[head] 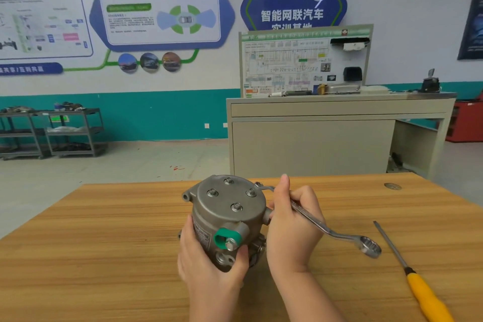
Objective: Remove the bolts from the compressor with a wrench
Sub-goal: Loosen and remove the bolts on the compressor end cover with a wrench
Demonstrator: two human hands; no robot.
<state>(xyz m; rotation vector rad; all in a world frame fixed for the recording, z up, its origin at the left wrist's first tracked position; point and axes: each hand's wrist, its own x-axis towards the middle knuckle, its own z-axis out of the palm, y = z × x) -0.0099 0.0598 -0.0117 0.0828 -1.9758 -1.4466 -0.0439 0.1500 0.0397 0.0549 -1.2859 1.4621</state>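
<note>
nearest the viewer, both forearms run off the bottom edge of the frame. the left hand [209,256] is curled round the lower body of the compressor [227,217], thumb on the near face below the green cap [222,236] and the other fingers wrapped out of sight behind the housing, which also hide part of its label. the compressor stands on end on the wooden table [104,243], its round end plate tilted up between the two hands, four bolts [236,207] seated in the plate. the right hand [292,227] is closed round the shank of the wrench [326,230], forefinger stretched up along it; its palm and curled fingers cover the middle of the tool, so only the two ends show. the far ring end sits just past the fingertip at the plate's right rim, on what looks like a fifth bolt, though the fit is too small to make out. the near ring end juts free to the right of the knuckles. further right of that hand lies a screwdriver [407,269], its yellow handle cut off by the bottom edge. beyond the fingertips stands a beige bench [326,138] carrying a wiring display board [303,60], its print unreadable. left, grey shelf carts [52,131] hold blurred parts against the teal-banded wall.
</note>
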